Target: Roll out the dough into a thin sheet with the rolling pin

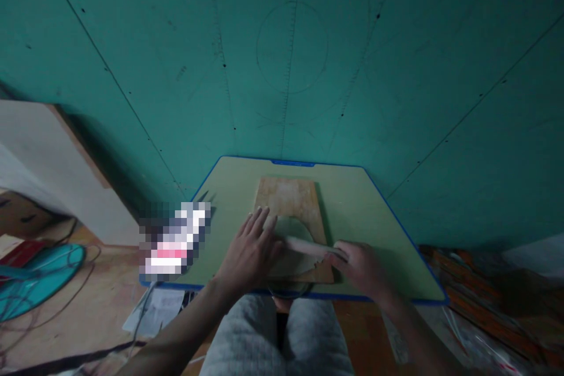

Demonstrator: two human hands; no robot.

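On a wooden board [288, 194] lies a thin, pale, round sheet of what looks like dough [288, 264]. Across it runs a light-coloured rolling pin [304, 245], slanting slightly down to the right. My right hand [359, 264] is closed around the pin's right end. At the pin's other end is my left hand [254, 247], its fingers stretched out and pointing away from me over the dough's left side. That hand hides the pin's left end, so I cannot tell how firmly it presses. The board's right edge shows a jagged dough rim.
A pale table with a blue rim [365, 188] carries the board, against a green wall [291, 70]. A pixelated item [176, 244] occupies its left side, with a dark pointed tip beyond. Cables and a turquoise round thing [57, 279] lie on the floor at left; clutter is at right.
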